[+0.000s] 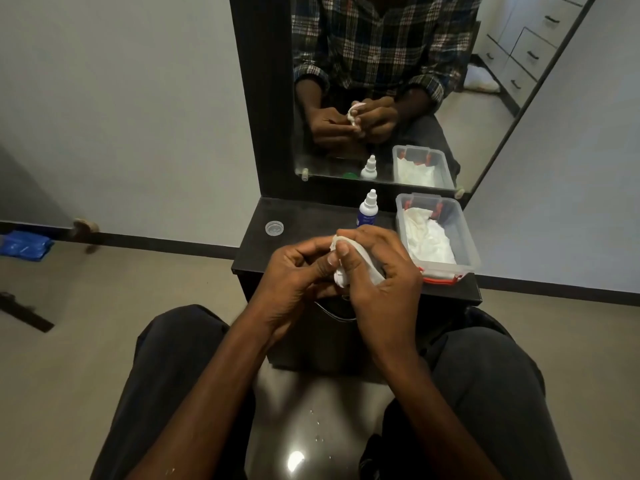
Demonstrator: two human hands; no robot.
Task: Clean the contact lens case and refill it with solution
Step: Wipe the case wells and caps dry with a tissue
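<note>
Head view: both hands meet above the shelf's (298, 216) front edge.
Left hand (294, 282): fingers curled round the contact lens case (341, 277).
Right hand (384, 278): pinches tissue (370, 268) against the case.

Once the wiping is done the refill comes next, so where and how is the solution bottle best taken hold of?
Grip the solution bottle around its blue-labelled body, not the narrow white nozzle cap, which is probably too slim for a firm hold. It stands upright at the back of the black shelf. Coming from its left looks freest, since the plastic container of tissues stands close on its right.
</note>
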